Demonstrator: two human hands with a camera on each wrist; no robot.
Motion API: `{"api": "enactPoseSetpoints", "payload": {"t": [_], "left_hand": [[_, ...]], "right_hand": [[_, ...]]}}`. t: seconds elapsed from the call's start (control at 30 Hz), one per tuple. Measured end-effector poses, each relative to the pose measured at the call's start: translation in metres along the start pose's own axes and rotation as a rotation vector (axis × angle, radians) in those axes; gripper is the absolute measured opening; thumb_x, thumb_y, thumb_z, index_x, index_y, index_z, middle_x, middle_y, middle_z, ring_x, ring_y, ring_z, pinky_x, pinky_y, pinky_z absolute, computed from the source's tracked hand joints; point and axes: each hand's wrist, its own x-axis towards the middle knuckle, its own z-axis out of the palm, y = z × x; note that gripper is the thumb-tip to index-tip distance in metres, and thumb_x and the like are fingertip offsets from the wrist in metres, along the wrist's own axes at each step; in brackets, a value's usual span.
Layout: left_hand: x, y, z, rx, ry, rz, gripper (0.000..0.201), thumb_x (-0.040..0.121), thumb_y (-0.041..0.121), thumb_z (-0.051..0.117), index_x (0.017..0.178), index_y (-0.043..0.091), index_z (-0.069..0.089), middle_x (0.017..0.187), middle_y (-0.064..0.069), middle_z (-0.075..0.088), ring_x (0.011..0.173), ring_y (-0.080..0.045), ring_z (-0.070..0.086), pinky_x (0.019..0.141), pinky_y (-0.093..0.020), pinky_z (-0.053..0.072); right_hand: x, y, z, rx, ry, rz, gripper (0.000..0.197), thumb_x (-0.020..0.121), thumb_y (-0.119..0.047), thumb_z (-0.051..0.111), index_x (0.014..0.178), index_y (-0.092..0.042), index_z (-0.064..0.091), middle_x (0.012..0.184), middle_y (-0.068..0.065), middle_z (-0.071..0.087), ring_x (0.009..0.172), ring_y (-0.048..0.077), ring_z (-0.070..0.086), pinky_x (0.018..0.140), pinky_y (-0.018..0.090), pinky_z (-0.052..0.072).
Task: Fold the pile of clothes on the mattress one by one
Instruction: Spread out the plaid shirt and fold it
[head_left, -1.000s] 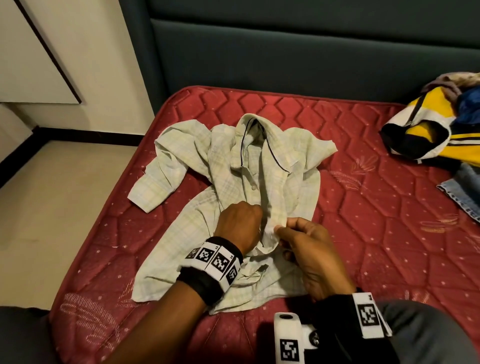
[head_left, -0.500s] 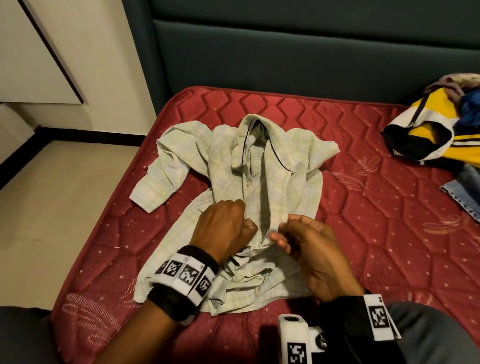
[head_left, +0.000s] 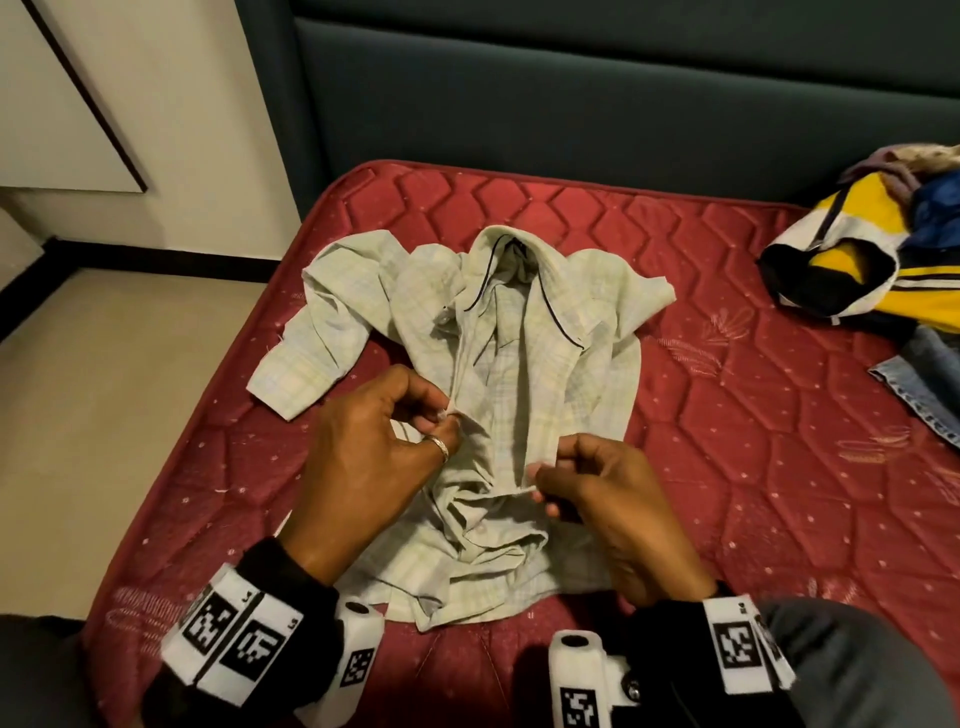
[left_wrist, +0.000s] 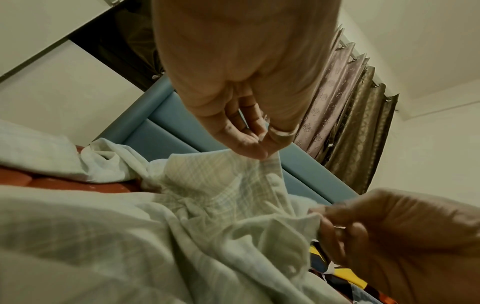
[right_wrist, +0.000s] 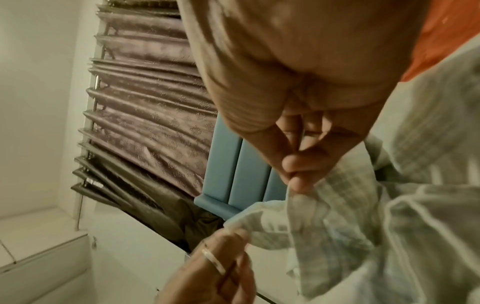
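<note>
A pale green checked shirt (head_left: 524, 364) lies collar-up on the red quilted mattress (head_left: 753, 467), its lower part bunched near me. My left hand (head_left: 447, 415) pinches the shirt's left front edge between thumb and fingertips; the left wrist view shows that pinch (left_wrist: 262, 156) on the shirt (left_wrist: 207, 195). My right hand (head_left: 545, 467) pinches the right front edge a little lower, also seen in the right wrist view (right_wrist: 296, 179) with the shirt (right_wrist: 389, 205) hanging from it. Both edges are lifted slightly off the mattress, a hand's width apart.
A pile of clothes (head_left: 883, 270), yellow, white, black and blue, lies at the mattress's right side with jeans (head_left: 924, 384) beside it. A dark padded headboard (head_left: 571, 104) stands behind. The floor (head_left: 104, 415) drops off past the left edge.
Both hands have drawn back toward me and apart, each now pinching a front edge of the shirt, and the shirt's front has opened between them.
</note>
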Motion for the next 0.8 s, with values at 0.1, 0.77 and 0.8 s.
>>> {"api": "enactPoseSetpoints", "payload": {"t": [0.1,0.77,0.8], "left_hand": [[0.0003,-0.0072,0.0013,-0.038,-0.005,-0.034,0.018,0.078,0.014,0.081,0.084,0.024,0.068,0.081,0.014,0.068,0.070,-0.004,0.065,0.062,-0.016,0.051],[-0.0006,-0.0087,0.0052,-0.106,-0.033,-0.045,0.018,0.077,0.014,0.082,0.086,0.023,0.069,0.078,0.009,0.067,0.074,-0.009,0.065,0.057,-0.012,0.048],[-0.0008,-0.0084,0.0053,-0.106,-0.038,-0.032,0.018,0.077,0.014,0.082,0.086,0.023,0.069,0.077,0.008,0.066,0.074,-0.010,0.066,0.057,-0.012,0.049]], "right_hand": [[-0.0007,-0.0093,-0.0028,0.210,0.005,-0.063,0.017,0.082,0.003,0.072,0.094,-0.007,0.069,0.075,0.002,0.069,0.064,0.010,0.065,0.052,0.019,0.049],[0.0033,-0.0117,-0.0030,0.446,0.050,-0.079,0.004,0.084,-0.013,0.072,0.085,-0.017,0.073,0.082,0.002,0.068,0.067,0.011,0.058,0.053,0.020,0.047],[0.0051,-0.0103,-0.0037,0.459,0.061,-0.076,0.011,0.084,-0.010,0.071,0.094,-0.013,0.071,0.084,0.004,0.068,0.067,0.011,0.058,0.050,0.019,0.045]]}}
